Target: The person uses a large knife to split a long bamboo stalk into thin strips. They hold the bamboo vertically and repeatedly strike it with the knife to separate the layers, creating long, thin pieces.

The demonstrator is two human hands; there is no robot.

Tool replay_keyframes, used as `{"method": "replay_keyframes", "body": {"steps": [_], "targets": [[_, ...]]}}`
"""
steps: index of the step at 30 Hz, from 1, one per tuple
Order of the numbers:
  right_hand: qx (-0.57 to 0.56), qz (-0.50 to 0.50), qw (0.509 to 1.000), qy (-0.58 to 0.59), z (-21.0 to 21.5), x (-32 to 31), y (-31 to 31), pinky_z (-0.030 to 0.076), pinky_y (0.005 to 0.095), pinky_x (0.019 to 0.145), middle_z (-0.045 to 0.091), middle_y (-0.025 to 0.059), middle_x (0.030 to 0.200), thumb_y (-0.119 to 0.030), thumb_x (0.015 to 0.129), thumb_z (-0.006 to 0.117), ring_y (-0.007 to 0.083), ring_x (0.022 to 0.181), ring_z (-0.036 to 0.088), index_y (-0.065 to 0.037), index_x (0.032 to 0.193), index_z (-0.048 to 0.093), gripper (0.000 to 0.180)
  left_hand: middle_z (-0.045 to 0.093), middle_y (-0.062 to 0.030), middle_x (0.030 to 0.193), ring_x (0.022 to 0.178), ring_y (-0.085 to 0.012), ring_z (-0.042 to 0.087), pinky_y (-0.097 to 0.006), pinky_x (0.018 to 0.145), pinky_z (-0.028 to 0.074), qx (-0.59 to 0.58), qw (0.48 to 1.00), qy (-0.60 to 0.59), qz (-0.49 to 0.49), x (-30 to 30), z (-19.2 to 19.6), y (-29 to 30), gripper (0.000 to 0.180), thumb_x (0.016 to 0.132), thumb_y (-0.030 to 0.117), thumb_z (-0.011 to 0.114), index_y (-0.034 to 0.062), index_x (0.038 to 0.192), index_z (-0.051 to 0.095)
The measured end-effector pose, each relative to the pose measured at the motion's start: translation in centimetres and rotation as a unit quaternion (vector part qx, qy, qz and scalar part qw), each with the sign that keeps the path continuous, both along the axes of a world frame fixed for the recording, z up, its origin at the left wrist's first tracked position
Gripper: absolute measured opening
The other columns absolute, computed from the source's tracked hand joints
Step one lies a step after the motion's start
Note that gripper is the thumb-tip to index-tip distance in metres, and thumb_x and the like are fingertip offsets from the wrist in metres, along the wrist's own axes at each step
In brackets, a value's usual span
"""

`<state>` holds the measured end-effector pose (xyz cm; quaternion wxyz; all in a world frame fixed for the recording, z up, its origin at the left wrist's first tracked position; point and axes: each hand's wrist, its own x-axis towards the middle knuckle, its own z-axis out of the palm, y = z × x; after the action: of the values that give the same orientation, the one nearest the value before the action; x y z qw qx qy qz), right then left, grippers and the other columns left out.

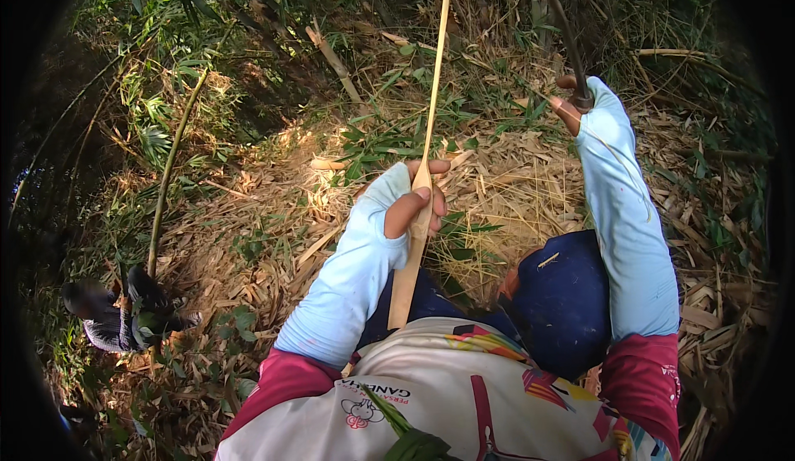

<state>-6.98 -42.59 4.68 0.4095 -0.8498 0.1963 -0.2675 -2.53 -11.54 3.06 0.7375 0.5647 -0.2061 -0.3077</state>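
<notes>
My left hand (414, 200) is closed around a long pale split bamboo strip (432, 88) that runs from my lap up past the top of the view. My right hand (573, 101) is raised farther out and grips the handle of a dark curved blade (561, 22) that points up and away. Both forearms wear light blue sleeves. The strip's wider lower end (403, 291) rests against my dark blue trousers.
The ground is covered with dry bamboo husks and leaves (273, 204). A thin green bamboo stalk (170, 163) leans at the left. A cut bamboo piece (335, 63) lies up the slope. A dark bundle of cloth or bag (124, 316) sits low left.
</notes>
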Motion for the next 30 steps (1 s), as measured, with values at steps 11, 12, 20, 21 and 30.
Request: {"method": "replay_keyframes", "body": {"steps": [11, 12, 20, 21, 30], "targets": [[-0.185, 0.224, 0.955, -0.057, 1.2, -2.5, 7.4, 0.051, 0.0358, 0.068, 0.064, 0.0131, 0.086, -0.008, 0.074, 0.077, 0.0302, 0.075, 0.064, -0.008, 0.104, 0.067, 0.032, 0.064, -0.0129, 0.092, 0.079, -0.0199, 0.064, -0.034, 0.071, 0.056, -0.021, 0.996, 0.011, 0.089, -0.5, 2.3, -1.1, 0.024, 0.094, 0.009, 0.056, -0.0040, 0.114, 0.052], [-0.195, 0.247, 0.949, -0.020, 2.1, -2.7, 7.9, 0.051, 0.0369, 0.069, 0.064, 0.0140, 0.085, -0.007, 0.072, 0.077, 0.0329, 0.076, 0.064, -0.009, 0.103, 0.067, 0.032, 0.064, -0.0133, 0.091, 0.078, -0.0199, 0.065, -0.034, 0.070, 0.057, -0.051, 0.992, 0.046, 0.107, -0.5, 2.2, -1.2, 0.024, 0.094, 0.008, 0.057, -0.0040, 0.114, 0.053], [-0.270, 0.303, 0.902, 0.147, 1.5, -2.0, 9.5, 0.053, 0.0428, 0.065, 0.066, 0.0144, 0.079, -0.006, 0.067, 0.073, 0.0371, 0.078, 0.065, -0.012, 0.090, 0.067, 0.025, 0.064, -0.0139, 0.088, 0.069, -0.0270, 0.067, -0.044, 0.054, 0.061, -0.084, 0.980, 0.104, 0.145, 1.1, -1.8, -1.1, 0.031, 0.092, 0.008, 0.063, -0.0016, 0.119, 0.051], [-0.271, 0.302, 0.902, 0.147, 1.4, -2.1, 9.7, 0.053, 0.0423, 0.065, 0.066, 0.0144, 0.079, -0.006, 0.067, 0.073, 0.0366, 0.077, 0.065, -0.012, 0.090, 0.067, 0.024, 0.064, -0.0138, 0.088, 0.068, -0.0272, 0.067, -0.044, 0.054, 0.061, -0.101, 0.976, 0.136, 0.133, 1.6, -2.8, -0.9, 0.031, 0.092, 0.008, 0.063, -0.0016, 0.119, 0.051], [-0.083, 0.186, 0.979, 0.012, -1.4, -1.6, 9.5, 0.048, 0.0311, 0.066, 0.062, 0.0090, 0.077, -0.013, 0.077, 0.079, 0.0178, 0.072, 0.060, -0.004, 0.101, 0.065, 0.029, 0.060, -0.0119, 0.093, 0.079, -0.0237, 0.061, -0.041, 0.071, 0.054, -0.107, 0.979, 0.092, 0.147, 0.4, -6.9, 0.9, 0.040, 0.090, 0.010, 0.064, -0.0046, 0.123, 0.047]]}}
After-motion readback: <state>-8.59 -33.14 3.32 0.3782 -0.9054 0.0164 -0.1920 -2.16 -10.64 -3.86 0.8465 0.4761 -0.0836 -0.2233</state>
